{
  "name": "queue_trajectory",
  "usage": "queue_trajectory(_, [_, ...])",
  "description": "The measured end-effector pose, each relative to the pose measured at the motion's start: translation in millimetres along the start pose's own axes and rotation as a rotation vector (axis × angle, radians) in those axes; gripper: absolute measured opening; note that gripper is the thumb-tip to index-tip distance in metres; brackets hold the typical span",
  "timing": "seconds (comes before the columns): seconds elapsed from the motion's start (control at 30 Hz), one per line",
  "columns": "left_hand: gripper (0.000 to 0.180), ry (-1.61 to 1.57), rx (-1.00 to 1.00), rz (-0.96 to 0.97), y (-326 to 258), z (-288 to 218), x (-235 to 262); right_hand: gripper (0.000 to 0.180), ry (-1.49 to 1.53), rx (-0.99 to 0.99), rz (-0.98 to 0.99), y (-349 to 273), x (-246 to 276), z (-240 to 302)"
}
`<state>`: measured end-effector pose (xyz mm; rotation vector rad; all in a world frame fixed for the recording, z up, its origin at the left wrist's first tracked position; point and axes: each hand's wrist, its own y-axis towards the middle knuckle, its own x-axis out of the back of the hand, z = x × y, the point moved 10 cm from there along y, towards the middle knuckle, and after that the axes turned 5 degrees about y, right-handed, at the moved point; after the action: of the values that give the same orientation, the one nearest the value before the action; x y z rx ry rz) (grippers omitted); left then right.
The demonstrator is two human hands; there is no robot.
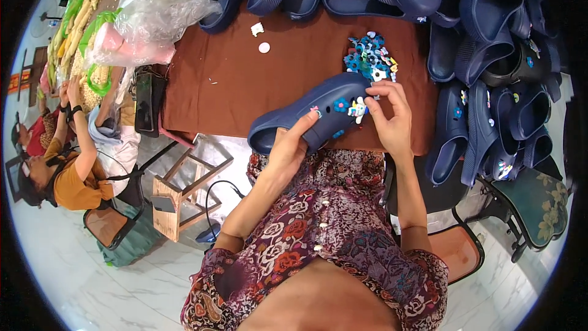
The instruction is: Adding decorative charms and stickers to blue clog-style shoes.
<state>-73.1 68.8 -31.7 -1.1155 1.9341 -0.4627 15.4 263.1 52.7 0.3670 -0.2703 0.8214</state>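
A navy foam clog [288,116] lies tilted above the table's near edge, its toe toward the right. My left hand [288,150] is closed round its near side, thumb on top. The clog's upper carries a blue flower charm [341,105], a white figure charm [358,109] and a small pink charm under my thumb. My right hand [391,116] is at the toe, thumb and forefinger bent together beside the white charm; what they pinch is too small to make out. Just beyond the toe is a pile of loose charms [369,58], mostly blue and white.
A brown cloth covers the table [226,79]. On it lie a white round piece [264,48] and a white charm [256,29]. More navy clogs [484,43] crowd the far edge and right side. Plastic bags [153,24] sit at far left, near another person [79,171]. A wooden stool [177,199] stands left.
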Motion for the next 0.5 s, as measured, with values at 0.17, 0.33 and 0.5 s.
queue_trajectory(0.17, [0.043, -0.052, 0.176, -0.045, 2.8, 18.5, 9.0, 0.018, 0.082, -0.075, -0.027, -10.3, 1.8, -11.0])
queue_trajectory(0.33, [0.043, -0.035, 0.246, -0.022, 1.7, 23.3, -0.9, 0.019, 0.246, -0.168, -0.052, -21.2, 0.4, -27.5])
queue_trajectory(0.5, [0.035, -0.209, 0.359, 0.132, 9.9, 29.8, -17.6, 0.02, 0.185, -0.176, -0.053, -28.7, 4.3, -36.3])
